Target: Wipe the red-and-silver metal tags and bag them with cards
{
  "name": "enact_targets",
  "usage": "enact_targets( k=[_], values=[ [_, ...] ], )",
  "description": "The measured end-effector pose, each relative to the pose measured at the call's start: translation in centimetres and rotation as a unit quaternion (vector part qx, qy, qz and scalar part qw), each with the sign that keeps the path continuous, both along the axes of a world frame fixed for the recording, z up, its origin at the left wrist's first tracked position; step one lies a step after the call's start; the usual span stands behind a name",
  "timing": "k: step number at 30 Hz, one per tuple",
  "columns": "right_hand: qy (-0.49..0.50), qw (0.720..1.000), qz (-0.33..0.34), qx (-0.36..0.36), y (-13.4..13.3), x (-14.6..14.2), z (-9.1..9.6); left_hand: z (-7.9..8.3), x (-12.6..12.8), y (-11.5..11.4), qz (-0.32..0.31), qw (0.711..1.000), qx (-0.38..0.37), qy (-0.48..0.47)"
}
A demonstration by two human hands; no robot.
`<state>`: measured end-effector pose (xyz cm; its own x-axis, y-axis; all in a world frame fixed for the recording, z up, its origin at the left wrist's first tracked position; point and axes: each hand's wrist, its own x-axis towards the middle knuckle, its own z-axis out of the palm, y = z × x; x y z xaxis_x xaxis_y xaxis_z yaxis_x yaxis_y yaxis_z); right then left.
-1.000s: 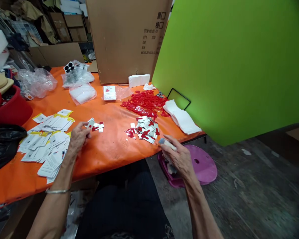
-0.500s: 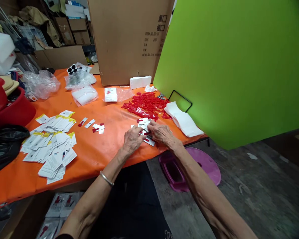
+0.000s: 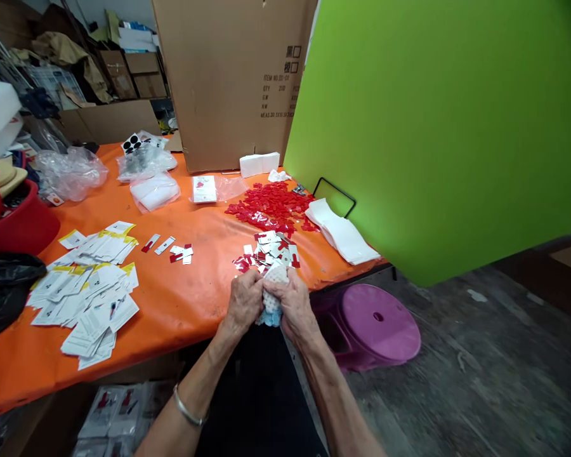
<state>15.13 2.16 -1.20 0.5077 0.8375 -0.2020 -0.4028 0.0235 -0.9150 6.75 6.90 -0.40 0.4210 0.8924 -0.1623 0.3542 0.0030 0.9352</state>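
Observation:
Close to the table's front edge, my left hand (image 3: 246, 297) and my right hand (image 3: 295, 301) are closed on a crumpled cloth (image 3: 272, 312), white with a dotted texture and light blue lower down. Just beyond them lies a loose pile of small red and silver-white flat pieces (image 3: 266, 251). Behind that spreads a larger heap of red plastic pieces (image 3: 269, 204). Several more red and white pieces (image 3: 165, 245) lie apart to the left. My fingers hide part of the cloth.
Printed cards (image 3: 88, 279) are heaped on the orange table (image 3: 171, 304) at left. White sheets (image 3: 345, 235) and a black wire frame (image 3: 335, 190) lie right. A cardboard box (image 3: 228, 82) and green panel (image 3: 433, 127) stand behind. A purple stool (image 3: 380, 324) is below.
Both hands have drawn back from the red and white pieces toward the table's front edge and now grip a cloth between them. The view has shifted slightly right.

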Motion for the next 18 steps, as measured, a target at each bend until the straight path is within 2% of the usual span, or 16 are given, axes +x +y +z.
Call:
enact_targets(
  k=[2,4,6,7,8,10,12,13,16,18],
  values=[
    [0.029,0.999,-0.018,0.005,0.1,-0.9,-0.3,0.5,-1.2,-1.3,0.020,1.000,0.014,-0.006],
    [0.004,0.997,-0.080,-0.006,0.4,-0.4,-0.1,0.9,-2.5,-2.0,0.017,1.000,-0.001,-0.002],
    [0.004,0.990,-0.142,-0.024,0.6,0.7,0.4,1.0,-3.7,-2.4,0.007,0.996,-0.083,-0.013],
    [0.020,0.988,-0.151,-0.030,0.5,1.1,0.8,0.9,-4.2,-2.4,0.012,0.991,-0.131,-0.027],
    [0.047,0.989,-0.138,-0.033,0.3,1.2,1.0,0.8,-4.5,-2.4,0.025,0.984,-0.168,-0.047],
    [0.096,0.993,-0.060,-0.037,-0.5,0.4,1.3,0.4,-4.8,-2.4,0.049,0.975,-0.201,-0.082],
    [0.108,0.993,0.015,-0.038,-1.5,-1.7,1.0,0.2,-4.6,-2.5,0.046,0.981,-0.171,-0.085],
    [0.093,0.995,0.020,-0.030,-2.0,-2.9,0.7,0.2,-4.4,-2.7,0.037,0.988,-0.133,-0.069],
    [0.069,0.997,-0.011,-0.013,-2.7,-5.4,-0.4,0.5,-3.8,-3.5,0.013,1.000,0.023,0.011],
    [0.069,0.996,-0.045,-0.029,-2.5,-5.1,-0.8,0.9,-3.8,-3.8,-0.016,0.996,0.074,0.048]
  ],
)
